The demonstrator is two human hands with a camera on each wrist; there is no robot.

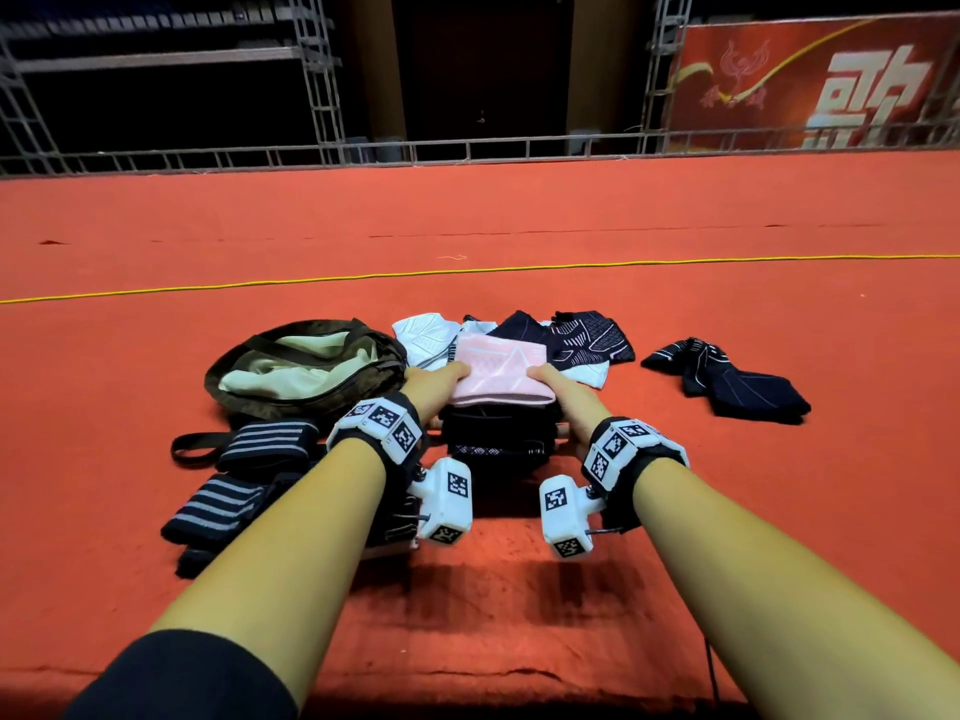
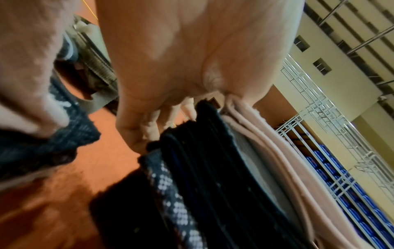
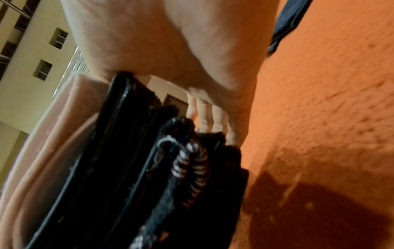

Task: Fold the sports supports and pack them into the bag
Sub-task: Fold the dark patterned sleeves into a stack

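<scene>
Hands (image 1: 441, 379) (image 1: 558, 389) gripping one folded stack (image 1: 496, 423)

Knit cloth supports (image 1: 497, 376) — matt — on rough, fuzzy red carpet (image 1: 519, 210).

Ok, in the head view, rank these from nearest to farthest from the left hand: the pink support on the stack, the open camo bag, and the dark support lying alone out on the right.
1. pink support: atop the folded stack, the left hand grips its left edge.
2. camo bag: open, just left of that hand.
3. lone dark support: on the carpet far right, beyond the right hand.
</scene>
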